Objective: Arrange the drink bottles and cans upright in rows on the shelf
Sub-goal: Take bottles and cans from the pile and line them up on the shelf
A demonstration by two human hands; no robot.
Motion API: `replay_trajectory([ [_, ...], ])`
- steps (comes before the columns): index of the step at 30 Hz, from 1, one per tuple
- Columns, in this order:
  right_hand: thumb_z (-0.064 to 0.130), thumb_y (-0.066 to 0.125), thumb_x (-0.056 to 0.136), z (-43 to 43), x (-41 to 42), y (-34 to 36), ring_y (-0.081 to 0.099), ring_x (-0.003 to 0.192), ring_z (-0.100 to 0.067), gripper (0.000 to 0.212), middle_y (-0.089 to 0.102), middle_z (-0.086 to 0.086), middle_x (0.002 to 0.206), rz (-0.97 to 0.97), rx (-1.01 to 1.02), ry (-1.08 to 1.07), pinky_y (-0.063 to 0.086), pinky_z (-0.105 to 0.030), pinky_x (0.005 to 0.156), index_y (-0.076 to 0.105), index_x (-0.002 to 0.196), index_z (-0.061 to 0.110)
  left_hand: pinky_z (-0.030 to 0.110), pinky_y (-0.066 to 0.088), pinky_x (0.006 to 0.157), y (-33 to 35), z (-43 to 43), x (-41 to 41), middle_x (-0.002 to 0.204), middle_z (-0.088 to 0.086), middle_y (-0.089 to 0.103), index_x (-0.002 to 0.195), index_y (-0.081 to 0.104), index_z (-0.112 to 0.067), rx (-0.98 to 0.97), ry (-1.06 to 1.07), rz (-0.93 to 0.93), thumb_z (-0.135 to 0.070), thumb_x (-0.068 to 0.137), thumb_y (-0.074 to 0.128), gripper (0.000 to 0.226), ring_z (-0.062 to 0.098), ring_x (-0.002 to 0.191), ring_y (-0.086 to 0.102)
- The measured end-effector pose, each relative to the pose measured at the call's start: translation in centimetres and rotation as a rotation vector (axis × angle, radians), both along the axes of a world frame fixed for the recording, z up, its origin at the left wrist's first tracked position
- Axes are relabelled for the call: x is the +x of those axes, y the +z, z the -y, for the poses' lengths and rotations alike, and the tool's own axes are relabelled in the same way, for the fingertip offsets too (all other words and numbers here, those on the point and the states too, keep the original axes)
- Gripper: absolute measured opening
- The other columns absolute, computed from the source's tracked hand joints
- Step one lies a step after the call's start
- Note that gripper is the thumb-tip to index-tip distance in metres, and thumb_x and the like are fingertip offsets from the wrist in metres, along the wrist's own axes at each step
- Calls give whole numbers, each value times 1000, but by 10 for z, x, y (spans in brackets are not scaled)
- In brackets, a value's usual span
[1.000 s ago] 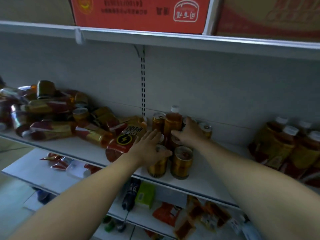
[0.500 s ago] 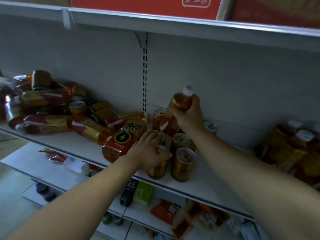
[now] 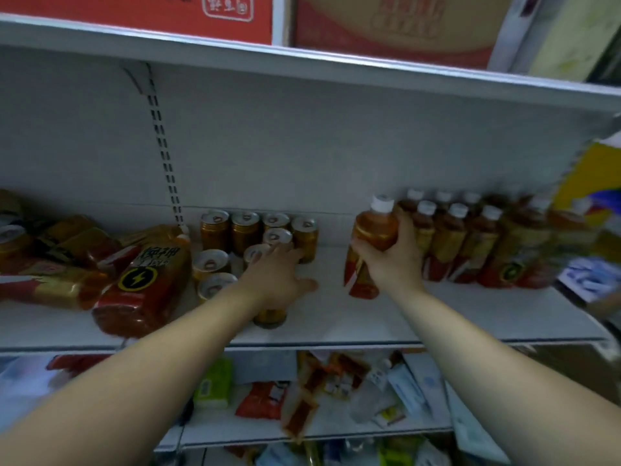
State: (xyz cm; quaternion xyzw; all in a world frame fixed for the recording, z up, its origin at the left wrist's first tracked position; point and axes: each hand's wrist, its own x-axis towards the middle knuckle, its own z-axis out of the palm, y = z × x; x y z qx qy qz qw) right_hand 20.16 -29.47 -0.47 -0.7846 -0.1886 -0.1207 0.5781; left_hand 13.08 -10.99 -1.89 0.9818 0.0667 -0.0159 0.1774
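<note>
The right hand (image 3: pixel 389 260) grips a white-capped bottle (image 3: pixel 371 230) round its upper body, fingers curled behind it and thumb across the front. The bottle leans slightly left, its red-labelled base low over the shelf (image 3: pixel 336 321) right of the middle; whether the base touches the board cannot be told. Just to its right, toward the shelf's right end, more bottles (image 3: pixel 470 243) stand upright in rows against the back wall.

The left hand (image 3: pixel 275 277) lies spread over the cans (image 3: pixel 245 230) at the shelf's middle, fingers straight across their tops and thumb stuck out to the right. Its palm covers the front can (image 3: pixel 270 319), which stands near the front edge. The other cans stand upright in short rows running to the back wall.

At the left end, bottles and cans lie in a heap (image 3: pixel 57 264). A large bottle with a lightning label (image 3: pixel 144 284) lies on its side at the heap's right, just beside the cans.

Red boxes (image 3: pixel 168 11) sit on the board above; packets (image 3: pixel 302 391) lie on the one below.
</note>
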Motion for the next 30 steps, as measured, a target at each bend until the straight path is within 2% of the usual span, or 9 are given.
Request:
replay_trajectory([
  [3,19,77,80,52,9,-14,51,100,-6,50,51,26,100,-48,-35,-72,36,-23,86,42,106,45,42,12,118,-16,47,13,159,2,13,149,22,-23,24,-96,-50,-57,89,49,74,23,146,9],
  [6,23,78,78,102,25,-28,52,107,-10,55,55,13,113,-86,-67,-154,38,-28,90,43,116,42,47,1,119,-42,93,33,160,2,6,151,18,-24,125,-188,-120,-58,91,42,72,23,147,-2],
  [8,26,79,77,134,39,-38,54,111,-14,59,56,8,120,-120,-101,-187,41,-32,93,46,125,36,47,-2,118,-58,125,46,161,0,4,151,16,-25,126,-219,-142,-59,92,39,72,22,147,-4],
  [11,25,77,80,177,59,-46,55,113,-15,65,56,7,122,-164,-121,-199,42,-32,92,44,135,29,52,-2,117,-73,166,68,161,-2,2,151,13,-27,15,-156,-205,-62,92,34,72,22,147,-4],
  [14,23,76,82,208,81,-49,53,114,-13,66,55,8,121,-160,-142,-151,38,-28,92,40,137,30,60,-4,113,-85,191,89,161,-4,-5,151,7,-31,60,-55,-223,-69,89,29,76,23,147,-7],
  [16,27,75,82,221,97,-53,48,122,-17,71,49,2,133,-131,-223,-134,34,-27,97,37,142,28,63,-6,111,-96,200,97,160,-4,-11,151,1,-33,114,-2,-234,-74,86,23,80,24,146,-12],
  [19,36,74,82,234,119,-53,36,131,-25,80,32,-7,144,-99,-350,-143,28,-32,108,30,148,30,62,-8,111,-108,203,101,159,-4,-14,150,-4,-35,177,37,-226,-78,84,17,82,22,146,-14],
  [26,42,74,81,227,141,-46,34,130,-34,87,31,-15,140,-101,-422,-215,37,-42,100,23,147,20,60,-7,113,-109,205,103,159,-6,-16,150,-7,-36,209,57,-238,-76,85,16,80,19,146,-14],
  [30,43,76,79,224,148,-46,34,131,-36,89,30,-15,140,-132,-387,-202,36,-44,104,23,146,21,59,-8,113,-106,205,105,159,-6,-17,150,-8,-37,206,51,-282,-77,85,18,81,19,146,-16],
])
